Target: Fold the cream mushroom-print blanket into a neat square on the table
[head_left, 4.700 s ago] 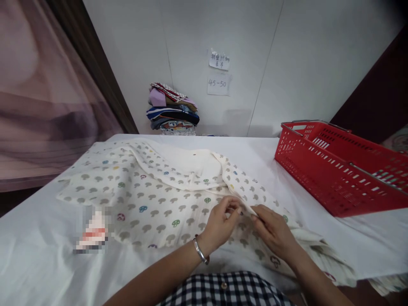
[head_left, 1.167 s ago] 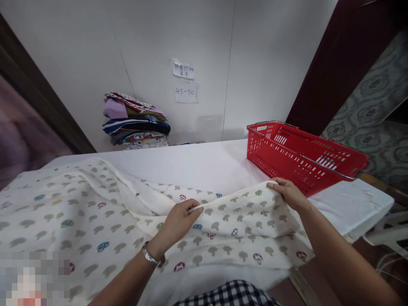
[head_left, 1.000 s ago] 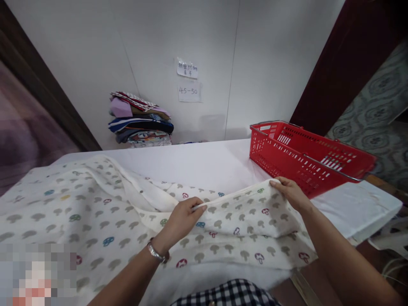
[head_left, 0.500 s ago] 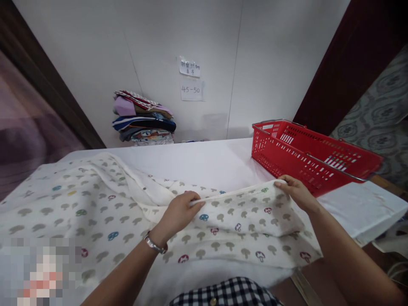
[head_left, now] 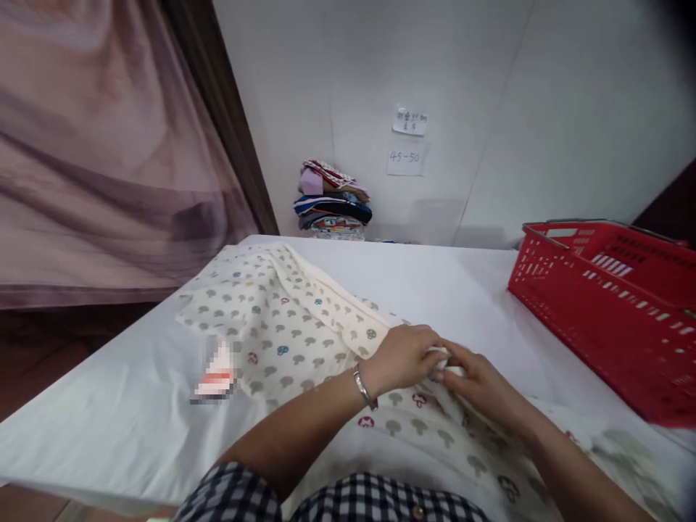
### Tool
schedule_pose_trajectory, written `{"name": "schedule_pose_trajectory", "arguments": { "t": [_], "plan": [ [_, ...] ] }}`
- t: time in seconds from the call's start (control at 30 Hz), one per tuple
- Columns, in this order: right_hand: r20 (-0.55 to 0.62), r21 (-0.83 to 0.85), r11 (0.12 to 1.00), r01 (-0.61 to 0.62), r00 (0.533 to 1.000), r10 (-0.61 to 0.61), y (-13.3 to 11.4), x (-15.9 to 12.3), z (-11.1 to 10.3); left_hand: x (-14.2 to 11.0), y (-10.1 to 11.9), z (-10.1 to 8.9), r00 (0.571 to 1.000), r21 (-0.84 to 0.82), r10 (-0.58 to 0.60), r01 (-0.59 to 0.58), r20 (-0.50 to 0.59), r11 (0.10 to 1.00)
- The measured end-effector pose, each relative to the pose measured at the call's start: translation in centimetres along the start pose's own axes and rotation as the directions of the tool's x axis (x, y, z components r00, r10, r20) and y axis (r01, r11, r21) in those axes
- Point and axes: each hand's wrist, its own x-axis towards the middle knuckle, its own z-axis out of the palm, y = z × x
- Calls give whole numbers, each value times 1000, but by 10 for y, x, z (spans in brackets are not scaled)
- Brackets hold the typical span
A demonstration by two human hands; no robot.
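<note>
White-covered table (head_left: 435,279) bears mushroom-print cloth (head_left: 283,326), red basket (head_left: 609,297), folded stack (head_left: 333,199)

Two paper notes are stuck to the white wall, above and right of the stack of folded clothes (head_left: 333,199). The lower note (head_left: 405,157) reads "45-50". The upper note (head_left: 410,121) carries handwriting too small to read.

We have only one view — a camera worn on the head, looking forward and down across the table (head_left: 135,406) toward the far wall (head_left: 478,87). It sits close: our own forearms and checked shirt (head_left: 348,504) fill the bottom edge, the hands just below the middle. The curtain (head_left: 109,145) closes the left side, and the red basket (head_left: 603,304) — cut off — lies at the right.
</note>
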Motion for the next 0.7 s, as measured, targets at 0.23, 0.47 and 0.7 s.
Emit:
{"name": "schedule_pose_trajectory", "arguments": {
  "t": [0.23, 0.47, 0.7],
  "plan": [
    [29, 54, 988, -145, 989, 143, 6, 7, -8, -6, -23, -1, 998, -143, 56, -58, -19, 988],
    [16, 118, 959, -257, 966, 257, 8, -8, -20, -31, -106, -8, 952, -54, -92, 79, -293, 995],
    [34, 7, 980, -200, 979, 200, 12, -7, -20, -55, -188, -18, 943, 156, -289, 315, -166, 936]
  ]
}}
